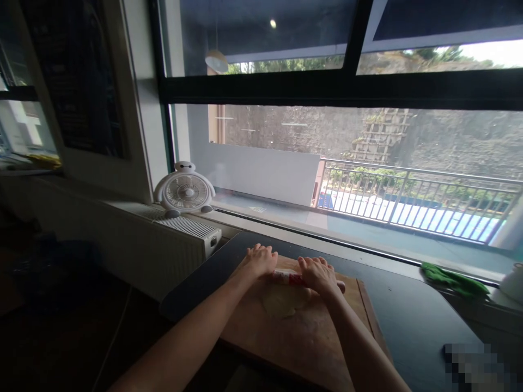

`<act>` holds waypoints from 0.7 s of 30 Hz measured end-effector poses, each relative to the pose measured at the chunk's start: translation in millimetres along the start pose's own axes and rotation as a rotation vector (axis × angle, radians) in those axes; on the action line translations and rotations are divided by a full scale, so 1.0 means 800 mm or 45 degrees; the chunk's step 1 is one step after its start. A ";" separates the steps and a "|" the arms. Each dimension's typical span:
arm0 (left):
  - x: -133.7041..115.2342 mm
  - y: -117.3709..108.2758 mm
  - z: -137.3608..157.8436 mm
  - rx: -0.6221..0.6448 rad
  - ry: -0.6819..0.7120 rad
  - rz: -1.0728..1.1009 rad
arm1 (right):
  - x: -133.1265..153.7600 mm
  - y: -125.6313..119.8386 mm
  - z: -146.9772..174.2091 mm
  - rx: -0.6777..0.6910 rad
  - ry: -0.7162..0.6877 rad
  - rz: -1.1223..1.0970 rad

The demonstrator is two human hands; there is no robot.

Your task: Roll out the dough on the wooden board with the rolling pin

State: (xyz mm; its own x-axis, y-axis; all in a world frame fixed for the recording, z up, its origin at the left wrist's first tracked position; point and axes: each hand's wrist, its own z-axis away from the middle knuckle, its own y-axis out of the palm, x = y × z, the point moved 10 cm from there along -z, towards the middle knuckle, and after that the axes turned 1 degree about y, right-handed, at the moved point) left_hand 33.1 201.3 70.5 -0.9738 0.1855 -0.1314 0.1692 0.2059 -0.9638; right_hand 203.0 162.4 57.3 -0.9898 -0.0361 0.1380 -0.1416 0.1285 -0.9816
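Both hands rest on a rolling pin (289,278), its middle wrapped in red and white and its right wooden end showing. My left hand (261,260) covers the pin's left end, fingers curled over it. Toward the other end, my right hand (317,271) is closed over the pin in the same way. A pale, flattened sheet of dough (284,300) lies under and on the near side of the pin. Beneath it is a wooden board (286,337). The undersides of my fingers are hidden.
The board sits on a dark table (412,316) by the window. A white fan (188,190) stands at the left over a radiator (180,245). At the right are a green cloth (453,280) on the sill and a blurred-out item (482,367) on the table.
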 end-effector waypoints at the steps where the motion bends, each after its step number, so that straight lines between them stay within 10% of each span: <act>1: 0.002 0.003 -0.011 0.007 -0.006 0.008 | -0.003 0.001 -0.011 0.005 0.013 -0.011; 8: 0.016 0.018 -0.042 0.012 -0.069 0.067 | -0.004 0.012 -0.058 0.053 -0.018 -0.035; 16: -0.009 -0.020 0.069 -0.249 0.062 0.027 | 0.015 0.009 0.009 -0.078 -0.266 -0.016; 21: 0.005 -0.023 0.074 -0.285 -0.057 0.042 | 0.028 0.011 -0.031 -0.098 -0.311 -0.059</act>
State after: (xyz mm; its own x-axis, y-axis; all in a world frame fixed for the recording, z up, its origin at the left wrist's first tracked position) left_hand 17.1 141.0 73.7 -0.9722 0.1534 -0.1768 0.2254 0.4095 -0.8840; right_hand 178.8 187.4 55.4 -0.9500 -0.2804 0.1371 -0.1965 0.1961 -0.9607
